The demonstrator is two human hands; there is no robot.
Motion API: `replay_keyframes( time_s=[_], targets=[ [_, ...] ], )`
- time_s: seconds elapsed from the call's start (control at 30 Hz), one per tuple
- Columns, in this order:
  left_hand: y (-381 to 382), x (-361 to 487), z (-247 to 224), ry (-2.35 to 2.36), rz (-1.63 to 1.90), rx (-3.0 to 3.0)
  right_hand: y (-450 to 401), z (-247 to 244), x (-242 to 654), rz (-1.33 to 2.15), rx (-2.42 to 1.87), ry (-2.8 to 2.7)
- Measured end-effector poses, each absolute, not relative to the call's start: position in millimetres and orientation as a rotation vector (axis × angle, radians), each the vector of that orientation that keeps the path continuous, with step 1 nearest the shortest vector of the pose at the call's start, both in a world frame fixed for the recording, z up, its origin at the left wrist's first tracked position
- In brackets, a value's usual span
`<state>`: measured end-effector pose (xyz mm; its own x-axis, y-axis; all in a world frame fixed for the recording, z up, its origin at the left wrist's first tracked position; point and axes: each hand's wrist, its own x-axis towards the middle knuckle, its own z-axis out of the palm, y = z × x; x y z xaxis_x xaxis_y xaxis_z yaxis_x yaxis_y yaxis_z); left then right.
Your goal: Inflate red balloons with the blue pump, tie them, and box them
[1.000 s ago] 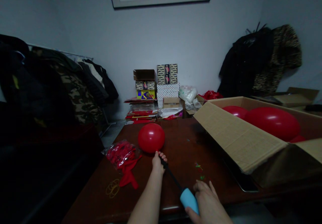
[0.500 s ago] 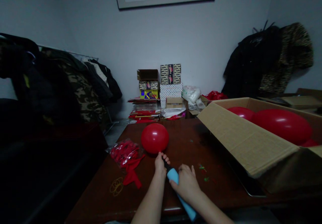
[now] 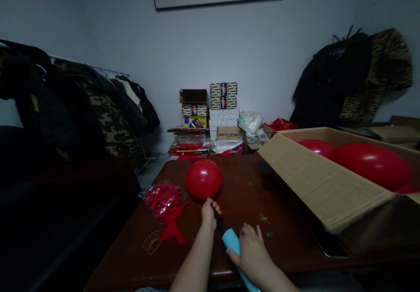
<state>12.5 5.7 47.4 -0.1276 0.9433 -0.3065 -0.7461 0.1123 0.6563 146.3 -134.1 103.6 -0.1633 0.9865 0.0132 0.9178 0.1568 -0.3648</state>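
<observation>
A round red balloon [image 3: 204, 179], partly inflated, rests over the table beyond my left hand [image 3: 209, 213]. My left hand is closed around the balloon's neck and the black nozzle end of a balloon pump [image 3: 231, 242]. The pump slants down to the right, its black shaft showing between my hands. My right hand [image 3: 252, 249] grips the pump's light blue barrel, thumb on the near side and fingers over the far side. Left of the balloon lie a clear bag of red balloons [image 3: 163, 197] and a few loose, flat red balloons [image 3: 172, 226].
Yellow rubber bands [image 3: 152, 242] lie on the brown table [image 3: 131, 265] at left. A cardboard box [image 3: 328, 178] holding inflated red balloons [image 3: 370, 163] stands at right, with a dark flat device [image 3: 331, 248] beneath its edge. Small green scraps [image 3: 269, 234] lie nearby.
My right hand has drawn the blue barrel back, down and to the right, baring more of the black shaft. My left hand stays at the balloon's neck.
</observation>
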Motion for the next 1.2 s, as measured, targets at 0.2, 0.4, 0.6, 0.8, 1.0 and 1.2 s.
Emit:
replay_keyframes(
  time_s=[0.2, 0.4, 0.6, 0.8, 1.0, 1.2],
  targets=[
    [10.2, 13.4, 46.6, 0.822, 1.467, 0.184, -170.1, 113.8, 180.4, 0.49, -1.901, -2.231],
    [13.5, 18.2, 54.9, 0.815, 1.448, 0.148, -189.1, 125.9, 200.3, 0.592, -1.918, -2.232],
    [8.2, 18.0, 58.0, 0.782, 1.472, 0.119, -185.0, 135.6, 197.6, 0.512, -1.884, -2.174],
    [2.4, 15.8, 51.4, 0.727, 1.453, 0.105, -165.6, 137.5, 179.0, 0.414, -1.879, -2.184],
    [-3.4, 23.1, 43.4, 0.665, 1.391, 0.094, -132.9, 129.8, 154.4, 0.308, -1.923, -2.221],
    [-6.8, 23.1, 43.7, 0.707, 1.348, 0.101, -110.2, 116.2, 139.0, 0.288, -1.935, -2.202]
  ],
)
